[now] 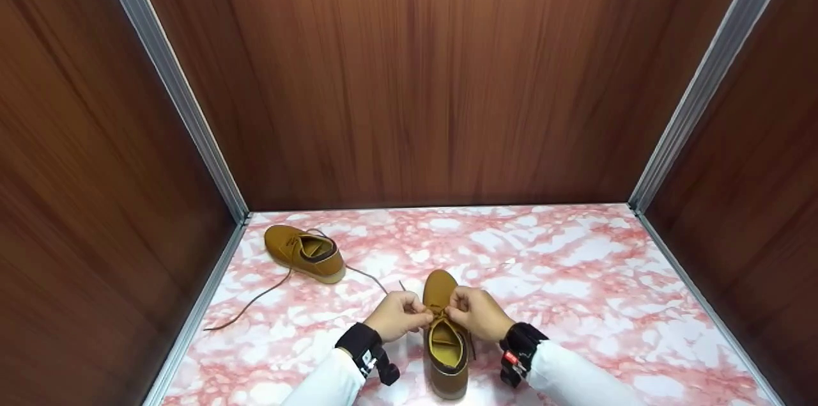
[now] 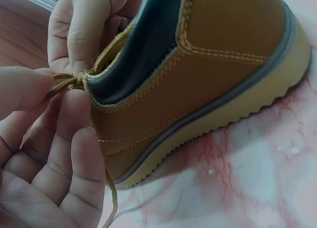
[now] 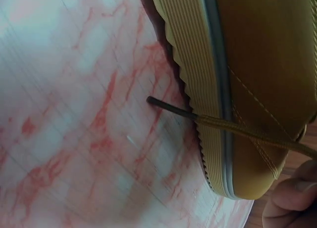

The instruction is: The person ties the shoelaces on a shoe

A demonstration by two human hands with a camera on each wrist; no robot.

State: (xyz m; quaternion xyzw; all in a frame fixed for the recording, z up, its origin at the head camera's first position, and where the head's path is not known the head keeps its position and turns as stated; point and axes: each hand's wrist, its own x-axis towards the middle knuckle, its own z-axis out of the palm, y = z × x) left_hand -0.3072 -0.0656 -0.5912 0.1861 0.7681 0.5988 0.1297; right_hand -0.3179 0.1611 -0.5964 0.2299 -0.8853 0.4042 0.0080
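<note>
A tan lace-up shoe (image 1: pixel 447 383) stands upright on the table in front of me, its toe pointing away. My left hand (image 1: pixel 397 316) pinches a loop of the brown shoelace (image 2: pixel 63 81) between thumb and forefinger, close to the knot at the shoe's opening. On the other side, my right hand (image 1: pixel 479 314) pinches the lace at that same knot. In the right wrist view, a lace end (image 3: pixel 173 109) with a dark tip hangs across the sole's side, and only part of the right hand (image 3: pixel 292 200) shows at the lower corner.
A second tan shoe (image 1: pixel 329 270) sits at the back left, its long loose lace (image 1: pixel 255 298) trailing over the red-and-white marbled table (image 1: pixel 575 265). Wood-grain panels (image 1: pixel 409 73) with metal corner posts (image 1: pixel 185 93) enclose the back and both sides.
</note>
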